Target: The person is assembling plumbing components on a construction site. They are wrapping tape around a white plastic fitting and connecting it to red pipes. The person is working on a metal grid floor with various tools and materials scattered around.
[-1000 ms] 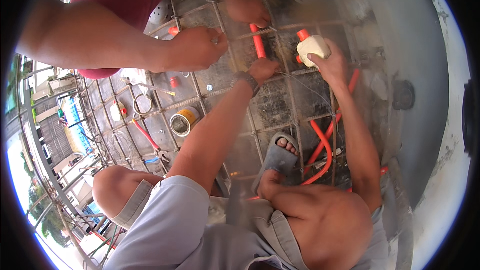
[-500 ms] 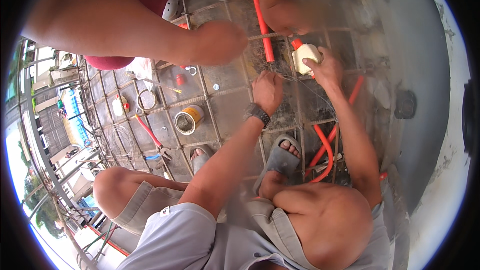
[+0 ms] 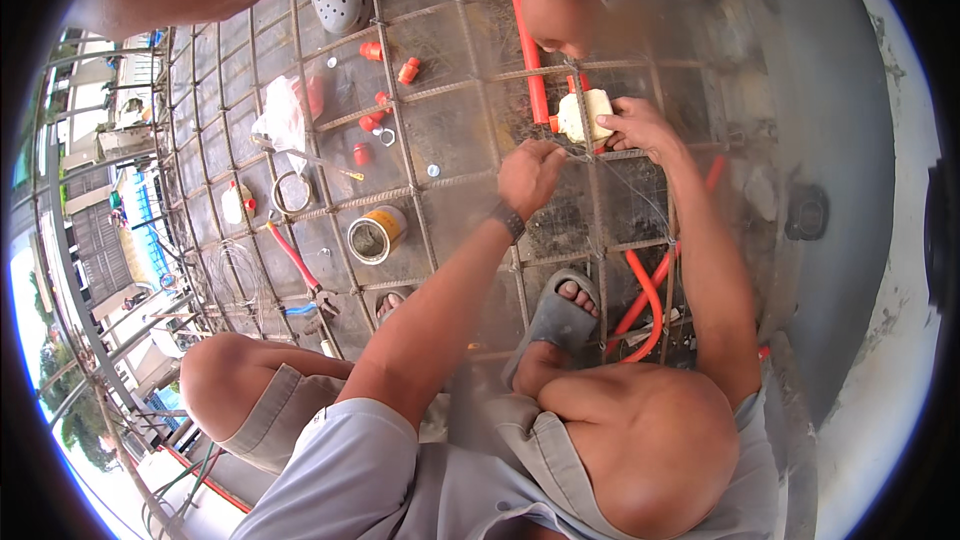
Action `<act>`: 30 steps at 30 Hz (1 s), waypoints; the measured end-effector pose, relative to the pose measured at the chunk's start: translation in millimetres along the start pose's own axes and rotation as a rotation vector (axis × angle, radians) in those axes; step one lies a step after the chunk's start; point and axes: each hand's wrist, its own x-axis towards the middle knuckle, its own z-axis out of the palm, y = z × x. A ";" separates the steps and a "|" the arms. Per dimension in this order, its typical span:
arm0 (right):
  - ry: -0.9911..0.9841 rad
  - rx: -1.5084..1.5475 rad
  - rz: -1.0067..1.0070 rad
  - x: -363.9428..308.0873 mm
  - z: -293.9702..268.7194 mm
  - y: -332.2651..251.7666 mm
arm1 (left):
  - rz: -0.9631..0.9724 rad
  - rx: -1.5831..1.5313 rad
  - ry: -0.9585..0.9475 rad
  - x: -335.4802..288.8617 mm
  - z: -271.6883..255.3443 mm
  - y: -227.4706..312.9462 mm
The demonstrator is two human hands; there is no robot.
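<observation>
Since the earlier frame the view has tipped down: both hands sit lower in the picture, and the co-worker's forearm has slid to the top edge. Left hand, centre frame, is pinched shut on thin tie wire at a rebar crossing. Right hand, just right of it, grips the cream junction box, fingers wrapped on its right side, box resting on the rebar grid. Orange conduit runs from the top edge down to the box; a co-worker's hand holds it just above. Step looks like tying the box to the mesh. Next move likely needs the wire looped round bar and box and twisted tight while the right hand keeps the box steady. Tape roll, red-handled pliers and orange fittings lie left of centre.
</observation>
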 end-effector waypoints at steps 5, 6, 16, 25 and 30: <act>-0.100 0.011 -0.007 3.0 -13.0 -1.3 | -0.051 0.054 0.019 8.2 -2.3 -6.1; -0.098 -0.002 -0.004 3.7 -13.8 -1.0 | -0.085 0.077 0.083 14.1 0.3 -10.6; 0.020 0.052 -0.103 -10.1 8.7 7.3 | -0.451 -0.513 -0.028 74.6 17.4 -46.9; -0.081 0.170 -0.031 -2.2 -11.0 12.7 | -0.391 -0.548 0.167 67.2 28.2 -33.6; 0.029 0.148 -0.106 -3.9 -0.7 13.8 | -0.361 -0.503 0.217 67.6 32.9 -41.2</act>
